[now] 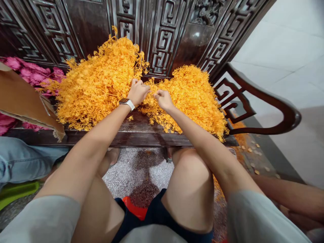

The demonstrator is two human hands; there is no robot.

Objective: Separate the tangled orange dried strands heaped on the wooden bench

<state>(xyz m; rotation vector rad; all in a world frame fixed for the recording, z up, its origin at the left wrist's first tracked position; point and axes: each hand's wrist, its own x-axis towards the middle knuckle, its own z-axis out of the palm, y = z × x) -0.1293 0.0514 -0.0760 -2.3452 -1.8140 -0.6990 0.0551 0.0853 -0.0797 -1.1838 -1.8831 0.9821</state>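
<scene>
Two heaps of orange-yellow frilly flower pieces lie on a dark wooden bench point(141, 123): a taller left heap point(93, 81) and a lower right heap point(194, 98). My left hand point(138, 91), with a watch point(127, 103) on its wrist, is at the right edge of the left heap, fingers curled and pinched. My right hand point(164, 99) is close beside it at the inner edge of the right heap, thumb and fingertips pinched together. Small orange bits show around the fingertips. What each hand pinches is too small to make out.
Pink flowers point(32, 76) and a cardboard piece point(30, 98) are at the left, near another person's jeans point(27, 162). A carved backrest point(164, 37) rises behind the heaps. A curved armrest point(286, 114) bounds the right. Another person's limb point(296, 195) shows at lower right.
</scene>
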